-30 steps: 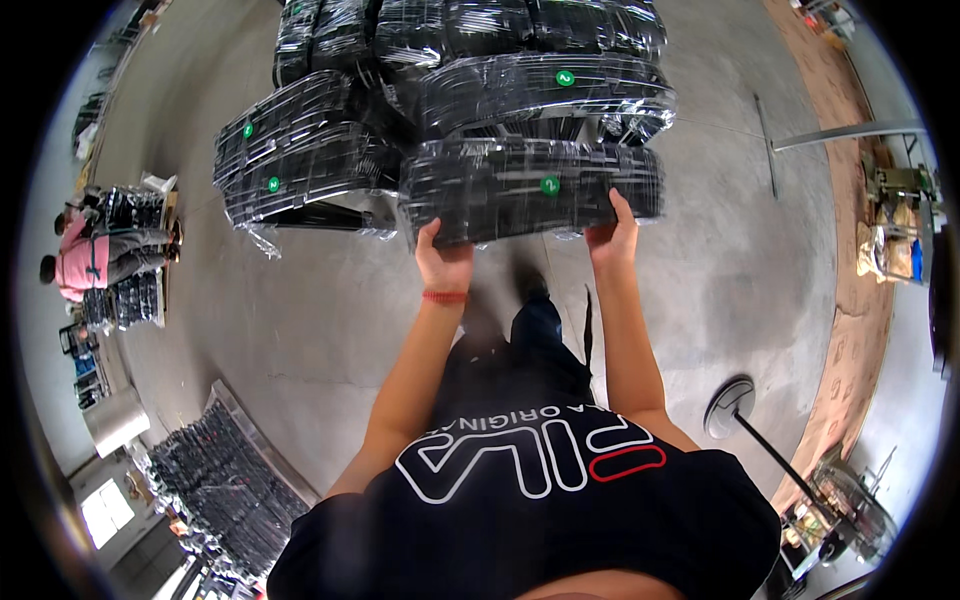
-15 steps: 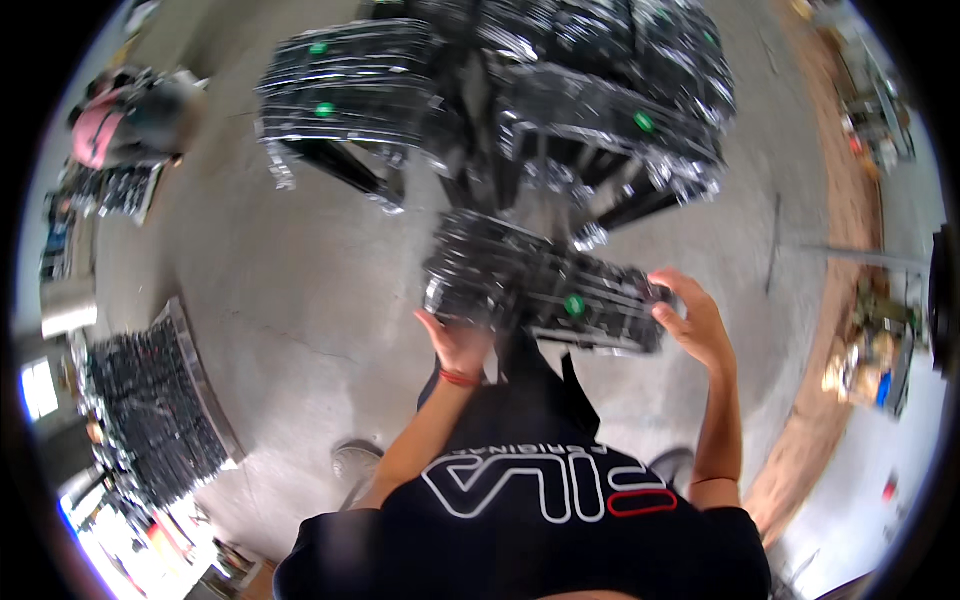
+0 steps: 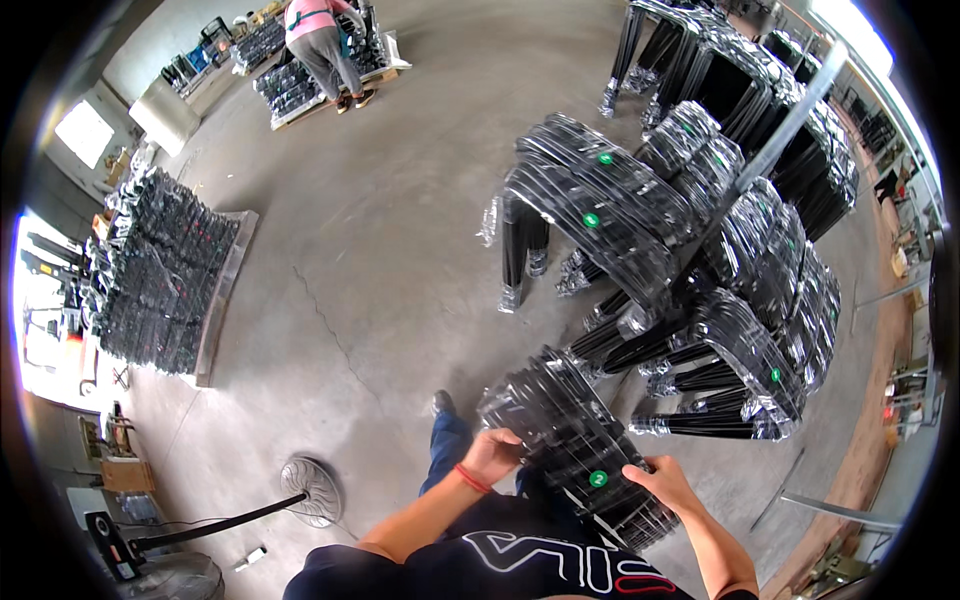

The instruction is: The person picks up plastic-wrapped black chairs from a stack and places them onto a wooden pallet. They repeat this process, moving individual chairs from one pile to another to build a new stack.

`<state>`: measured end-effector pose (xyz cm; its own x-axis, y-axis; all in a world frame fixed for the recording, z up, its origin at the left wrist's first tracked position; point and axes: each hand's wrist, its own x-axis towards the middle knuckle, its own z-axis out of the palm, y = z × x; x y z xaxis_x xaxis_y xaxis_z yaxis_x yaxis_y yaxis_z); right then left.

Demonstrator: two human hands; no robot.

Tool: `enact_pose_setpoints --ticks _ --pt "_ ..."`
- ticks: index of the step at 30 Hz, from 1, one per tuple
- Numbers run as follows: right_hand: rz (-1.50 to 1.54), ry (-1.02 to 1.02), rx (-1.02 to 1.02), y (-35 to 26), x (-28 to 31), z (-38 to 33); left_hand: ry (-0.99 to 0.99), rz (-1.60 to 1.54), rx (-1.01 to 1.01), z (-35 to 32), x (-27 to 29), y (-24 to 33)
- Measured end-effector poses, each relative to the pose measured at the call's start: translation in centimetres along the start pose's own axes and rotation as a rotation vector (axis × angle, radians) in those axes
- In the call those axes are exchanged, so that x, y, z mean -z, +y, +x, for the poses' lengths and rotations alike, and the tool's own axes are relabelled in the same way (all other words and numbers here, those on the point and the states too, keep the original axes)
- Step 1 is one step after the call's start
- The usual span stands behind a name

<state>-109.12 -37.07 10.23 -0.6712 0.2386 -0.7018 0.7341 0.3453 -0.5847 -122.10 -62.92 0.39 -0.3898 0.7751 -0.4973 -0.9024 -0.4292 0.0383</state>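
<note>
A bundle of black bars wrapped in clear film, with a round green sticker, is held in front of my body. My left hand grips its left edge, fingers partly hidden behind the film. At the right edge, my right hand has its thumb on top and its other fingers out of sight beneath. Just beyond the bundle, to the right, stand several similar film-wrapped black frames with wrapped legs on the floor. The bundle's far end overlaps their legs in view; whether they touch, I cannot tell.
More wrapped frames stand at the far right. A pallet stacked with black bundles is at the left. A fan on a round base stands near my left side. Far off, a person in pink bends over another pallet.
My view has swung left, so the wrapped frames now lie to the right and the fan shows. The bundle stays in both hands and now slants down to the right.
</note>
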Motion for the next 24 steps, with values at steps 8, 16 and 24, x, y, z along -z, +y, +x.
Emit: enact_pose_setpoints --ticks 8,16,24 --pt "-0.214 -0.057 0.027 -22.4 -6.0 7.0 0.058 0.269 -0.270 -5.7 -1.8 21.4" --pt "-0.240 -0.091 0.205 -40.5 -10.0 16.5 0.034 0.418 -0.524 -8.9 -6.2 41.8" --pt "-0.097 -0.044 0.326 -56.4 -11.8 30.8 0.166 0.578 -0.610 -4.7 -10.8 63.1"
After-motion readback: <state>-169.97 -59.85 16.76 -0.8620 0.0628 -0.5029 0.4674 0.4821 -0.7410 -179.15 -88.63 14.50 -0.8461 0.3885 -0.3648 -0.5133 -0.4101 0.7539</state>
